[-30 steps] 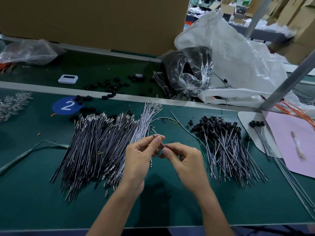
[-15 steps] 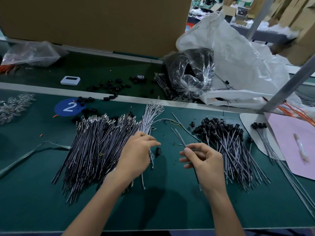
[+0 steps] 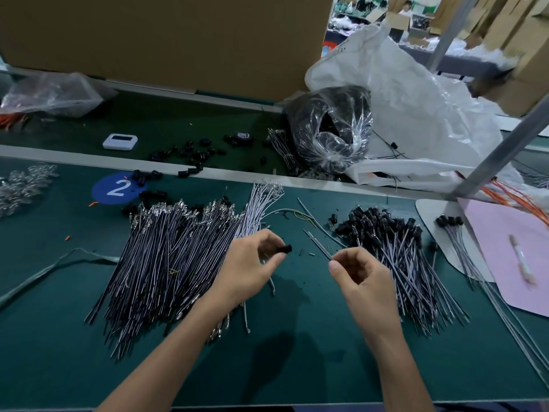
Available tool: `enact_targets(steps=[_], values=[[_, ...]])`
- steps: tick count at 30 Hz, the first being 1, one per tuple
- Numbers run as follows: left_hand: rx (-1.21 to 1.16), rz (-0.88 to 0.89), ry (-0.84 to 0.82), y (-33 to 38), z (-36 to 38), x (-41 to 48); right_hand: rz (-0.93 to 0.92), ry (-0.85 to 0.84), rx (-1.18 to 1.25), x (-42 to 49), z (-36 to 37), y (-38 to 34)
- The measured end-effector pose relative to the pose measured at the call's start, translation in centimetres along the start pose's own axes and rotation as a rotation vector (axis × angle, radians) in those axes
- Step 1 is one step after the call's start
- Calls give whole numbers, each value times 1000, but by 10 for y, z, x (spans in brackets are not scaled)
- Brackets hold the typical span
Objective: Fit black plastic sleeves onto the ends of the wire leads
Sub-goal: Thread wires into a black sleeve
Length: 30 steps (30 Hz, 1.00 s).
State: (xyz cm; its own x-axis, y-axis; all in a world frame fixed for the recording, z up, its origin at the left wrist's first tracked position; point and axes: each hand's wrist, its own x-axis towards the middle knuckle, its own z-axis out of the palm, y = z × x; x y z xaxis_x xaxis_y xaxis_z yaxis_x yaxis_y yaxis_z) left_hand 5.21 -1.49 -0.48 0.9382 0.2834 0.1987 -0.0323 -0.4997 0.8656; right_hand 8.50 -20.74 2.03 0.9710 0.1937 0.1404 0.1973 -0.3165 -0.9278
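My left hand (image 3: 251, 263) pinches a small black plastic sleeve (image 3: 286, 249) between thumb and fingertips, just right of the big pile of bare wire leads (image 3: 172, 248). My right hand (image 3: 361, 272) pinches the ends of two thin grey wire leads (image 3: 318, 243) that point up and left toward the sleeve. A gap of green table separates sleeve and lead tips. A pile of leads with black sleeves fitted (image 3: 392, 251) lies to the right of my right hand.
Loose black sleeves (image 3: 190, 153) are scattered beyond the table's dividing rail (image 3: 74, 160), near a white device (image 3: 120, 141). A clear bag of black parts (image 3: 332, 129), a large white bag (image 3: 416, 108), pink paper (image 3: 511, 248) and a slanted metal post (image 3: 502, 150) stand at right.
My left hand picked the black sleeve off the table and lifted it. My right hand, holding the two leads, has come back toward the left hand.
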Motion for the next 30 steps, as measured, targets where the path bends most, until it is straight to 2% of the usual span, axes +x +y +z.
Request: enact_targets(steps=[4,11,19,30], values=[[-278,-106,88,1,-2,-7,-5,-48,-18,3,4,-3],[-486,-165,107,-2,-1,-16,-3,-90,-82,6,18,-3],[-547,-192,138,-11,-3,-20,1,-119,-93,5,22,-4],[-495,-122,53,-7,-5,-21,5,-142,-124,4,21,-6]])
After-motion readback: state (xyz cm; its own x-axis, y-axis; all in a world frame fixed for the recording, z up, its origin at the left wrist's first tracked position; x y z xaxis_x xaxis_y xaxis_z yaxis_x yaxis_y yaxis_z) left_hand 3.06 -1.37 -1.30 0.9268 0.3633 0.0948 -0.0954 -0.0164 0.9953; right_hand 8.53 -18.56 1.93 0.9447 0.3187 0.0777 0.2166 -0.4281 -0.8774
